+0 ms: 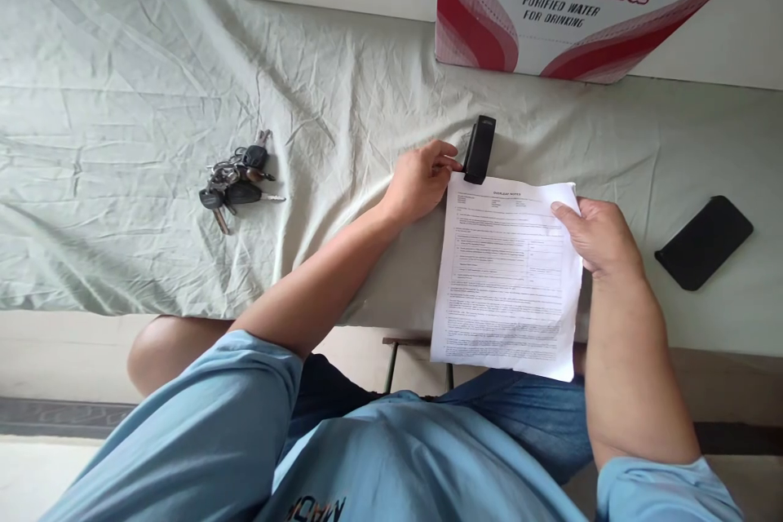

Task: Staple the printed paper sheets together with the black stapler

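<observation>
Wrinkled pale green cloth (152,98) covers the bed, with a red and white water box (568,8) at 1 o'clock. Left hand (419,179) has its fingers curled close, tips touching the black stapler (479,149) and the top left corner of the paper sheet (507,277). Right hand (603,236) pinches the sheet's top right edge, thumb on top. Stapler's long side runs from 12 down to 6, a bit tilted. Keys (236,179) lie at 9 o'clock, a black phone (703,242) at 3

Carton (587,8) reads "Wahaha, purified water for drinking".
</observation>
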